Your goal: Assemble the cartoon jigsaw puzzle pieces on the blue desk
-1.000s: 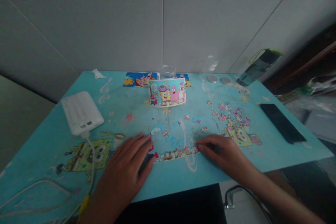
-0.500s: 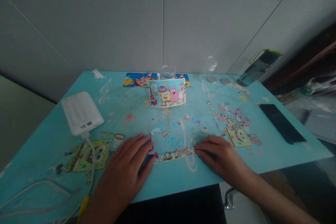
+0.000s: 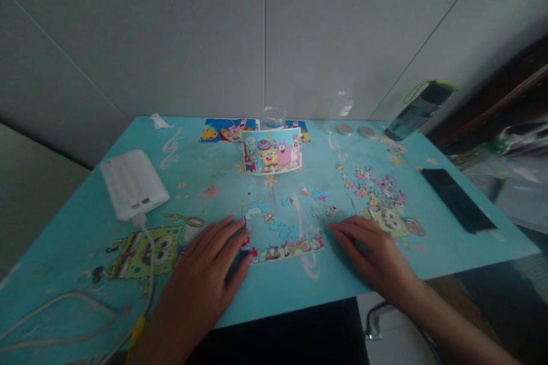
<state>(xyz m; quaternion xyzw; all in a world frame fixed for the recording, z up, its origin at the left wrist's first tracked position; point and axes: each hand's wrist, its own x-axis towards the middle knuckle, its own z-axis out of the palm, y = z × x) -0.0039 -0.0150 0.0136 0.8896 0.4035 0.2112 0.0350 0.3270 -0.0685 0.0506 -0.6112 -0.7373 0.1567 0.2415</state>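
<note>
picture card (image 3: 272, 153) behind the puzzle (image 3: 280, 252) — loose pieces (image 3: 387, 183) right, power bank (image 3: 133, 183) left

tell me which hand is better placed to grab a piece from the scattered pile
Probably the right hand: it is nearer the scattered pile and no piece shows in its grasp. The left hand rests at the assembled border's left side, farther away.

A homelike room is suggested, though its exact kind cannot be told. A turquoise worktop printed with cartoon figures (image 3: 192, 162) is set against a plain grey panelled wall (image 3: 180, 40); on it are kept small multicoloured jigsaw pieces (image 3: 385, 201), a white rectangular power bank (image 3: 133, 182) and a dark translucent drinking bottle (image 3: 422, 111).
</note>
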